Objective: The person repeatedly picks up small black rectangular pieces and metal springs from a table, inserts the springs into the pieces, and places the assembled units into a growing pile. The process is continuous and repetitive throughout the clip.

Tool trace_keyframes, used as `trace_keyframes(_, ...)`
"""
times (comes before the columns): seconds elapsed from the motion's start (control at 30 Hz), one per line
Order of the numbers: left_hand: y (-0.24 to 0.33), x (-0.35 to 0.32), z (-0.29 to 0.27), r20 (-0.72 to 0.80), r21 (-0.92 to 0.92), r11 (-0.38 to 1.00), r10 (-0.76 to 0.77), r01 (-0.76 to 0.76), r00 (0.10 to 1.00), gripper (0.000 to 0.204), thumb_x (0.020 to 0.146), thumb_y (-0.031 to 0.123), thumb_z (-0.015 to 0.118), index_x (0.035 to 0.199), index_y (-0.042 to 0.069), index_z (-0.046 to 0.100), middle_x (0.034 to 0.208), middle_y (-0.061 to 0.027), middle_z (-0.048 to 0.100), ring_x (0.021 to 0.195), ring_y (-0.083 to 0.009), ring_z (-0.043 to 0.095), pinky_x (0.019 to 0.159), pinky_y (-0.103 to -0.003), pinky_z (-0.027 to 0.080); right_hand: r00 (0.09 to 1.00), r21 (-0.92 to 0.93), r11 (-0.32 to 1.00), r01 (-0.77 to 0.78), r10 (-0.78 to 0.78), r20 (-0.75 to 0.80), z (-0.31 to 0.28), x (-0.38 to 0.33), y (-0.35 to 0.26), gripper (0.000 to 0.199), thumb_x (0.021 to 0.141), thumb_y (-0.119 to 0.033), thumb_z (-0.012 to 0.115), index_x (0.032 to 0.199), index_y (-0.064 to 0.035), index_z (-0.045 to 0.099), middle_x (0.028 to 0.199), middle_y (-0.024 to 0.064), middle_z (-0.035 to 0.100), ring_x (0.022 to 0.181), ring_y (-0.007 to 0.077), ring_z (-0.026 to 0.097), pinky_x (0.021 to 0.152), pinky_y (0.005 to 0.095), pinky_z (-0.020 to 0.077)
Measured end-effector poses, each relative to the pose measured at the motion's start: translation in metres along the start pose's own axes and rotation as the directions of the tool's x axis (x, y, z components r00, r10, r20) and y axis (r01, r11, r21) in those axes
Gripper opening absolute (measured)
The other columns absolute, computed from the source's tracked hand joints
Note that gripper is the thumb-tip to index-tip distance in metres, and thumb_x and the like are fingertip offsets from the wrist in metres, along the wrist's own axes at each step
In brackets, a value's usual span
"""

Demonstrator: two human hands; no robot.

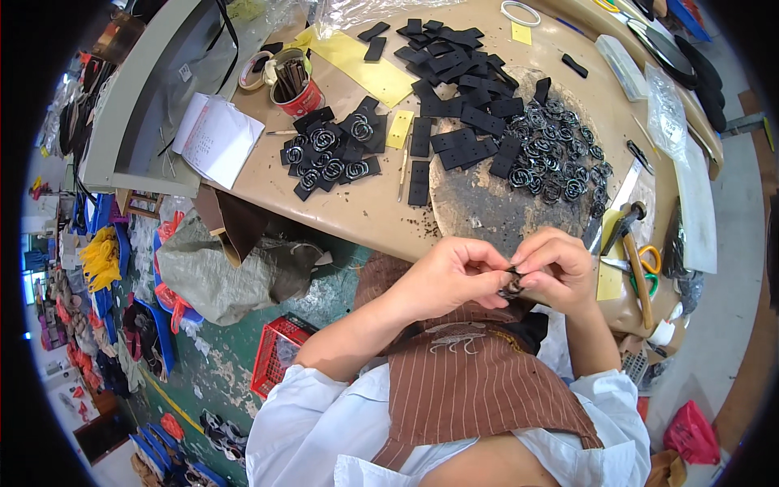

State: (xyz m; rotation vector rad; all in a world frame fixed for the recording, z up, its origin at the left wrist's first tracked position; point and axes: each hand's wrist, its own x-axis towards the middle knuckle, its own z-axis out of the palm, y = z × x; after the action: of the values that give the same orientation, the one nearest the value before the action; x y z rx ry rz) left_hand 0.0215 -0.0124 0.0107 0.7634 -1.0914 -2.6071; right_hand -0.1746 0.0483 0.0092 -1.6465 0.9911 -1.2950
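Close to the table's near edge, my left hand (454, 280) and my right hand (560, 266) meet fingertip to fingertip. Between them they pinch a small dark metal swirl ornament (512, 286), partly covered by the fingers. Just beyond lies a heap of similar swirl ornaments (552, 150) on a worn round board (479, 207). Black rectangular tabs (454, 65) with small holes are piled behind and to the left of it. Further left, several black tabs with swirl ornaments on them form a second pile (333, 154).
On the right lie a hammer (637, 276), orange-handled scissors (649, 260) and a metal ruler (621, 195). At the left are a red can (299, 96) of dark strips, a tape roll (253, 71) and written paper (215, 138). A red crate (276, 349) stands on the floor.
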Motion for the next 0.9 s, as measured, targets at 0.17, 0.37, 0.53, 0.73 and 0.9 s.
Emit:
trace_keyframes(0.17,0.013,0.041,-0.019,-0.111,0.764,0.571,0.576,-0.302,0.810,0.020,0.080,0.010,0.065,0.098,0.001,0.063,0.087,-0.0065,0.064,0.080,-0.0134,0.061,0.072,-0.026,0.049,0.955,0.462,0.886,-0.041,0.170,-0.242,-0.012,-0.037,0.004,0.012,0.084,-0.004,0.058,0.092,-0.0008,0.049,0.093,0.0168,0.059,0.074,0.0145,0.058,0.058,0.0245,0.0542)
trace_keyframes(0.37,0.042,0.085,-0.057,-0.115,0.993,0.080,0.733,0.082,0.670,0.029,0.070,0.002,0.069,0.098,0.001,0.060,0.092,-0.0136,0.057,0.085,-0.0284,0.058,0.076,-0.035,0.047,0.909,0.381,0.907,-0.180,0.301,-0.288,-0.010,-0.037,-0.009,0.038,0.076,0.007,0.059,0.112,0.0033,0.046,0.089,0.0139,0.062,0.082,0.0180,0.063,0.068,0.0272,0.0545)
trace_keyframes(0.53,0.031,0.072,-0.049,-0.088,0.996,0.057,0.734,0.068,0.673,0.030,0.068,0.003,0.070,0.096,-0.001,0.060,0.089,-0.0137,0.058,0.083,-0.0275,0.058,0.073,-0.035,0.048,0.908,0.286,0.919,-0.273,0.344,-0.238,-0.010,-0.037,0.006,0.032,0.076,0.007,0.061,0.107,0.0006,0.050,0.089,0.0098,0.063,0.084,0.0165,0.064,0.072,0.0244,0.0497)
trace_keyframes(0.73,0.024,0.074,-0.045,-0.096,0.992,0.122,0.718,0.011,0.689,0.019,0.074,0.005,0.066,0.090,-0.001,0.058,0.080,-0.0099,0.059,0.075,-0.0213,0.061,0.066,-0.032,0.049,0.907,0.313,0.906,-0.284,0.360,-0.218,-0.002,-0.028,0.013,0.025,0.077,0.006,0.062,0.100,0.0012,0.055,0.089,0.0084,0.062,0.089,0.0160,0.062,0.073,0.0255,0.0492)
trace_keyframes(0.9,0.019,0.057,-0.020,-0.226,0.307,0.869,0.463,-0.388,0.857,0.006,0.080,0.002,0.058,0.081,0.001,0.052,0.089,-0.0107,0.063,0.078,-0.0165,0.063,0.069,-0.029,0.051,0.930,0.235,0.938,-0.255,0.304,-0.205,-0.004,-0.030,-0.003,0.021,0.075,0.008,0.063,0.094,0.0023,0.059,0.089,0.0110,0.062,0.086,0.0176,0.062,0.073,0.0270,0.0499)
